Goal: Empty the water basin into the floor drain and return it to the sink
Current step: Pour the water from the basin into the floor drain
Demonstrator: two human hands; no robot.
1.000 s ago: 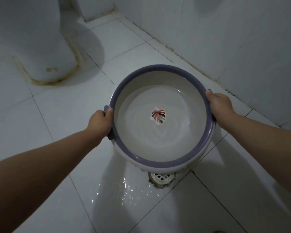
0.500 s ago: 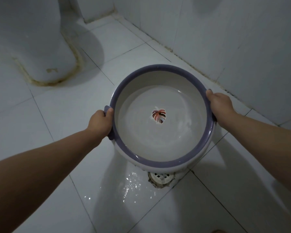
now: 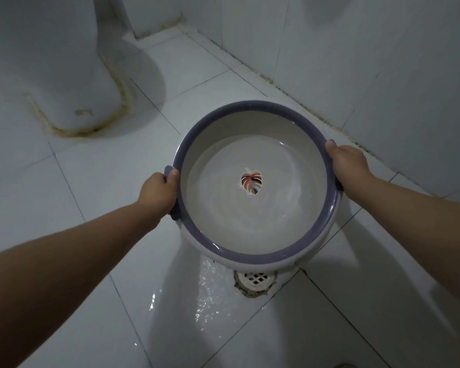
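Note:
A round white water basin (image 3: 252, 251) with a purple rim and a leaf sticker on its bottom hangs above the tiled floor, tilted toward me, with shallow water inside. My left hand (image 3: 158, 193) grips its left handle and my right hand (image 3: 347, 162) grips the right rim. Just below the basin's near edge lies the white floor drain (image 3: 254, 281), its far part hidden by the basin. A wet streak (image 3: 206, 296) glistens on the tile left of the drain.
A white toilet base (image 3: 64, 75) with a stained seal stands at the upper left. A tiled wall (image 3: 369, 62) runs along the right and back. White floor tiles (image 3: 91, 168) surround the drain.
The wet patch on the tile beside the drain has spread and shifted a little. The basin and both hands have hardly moved.

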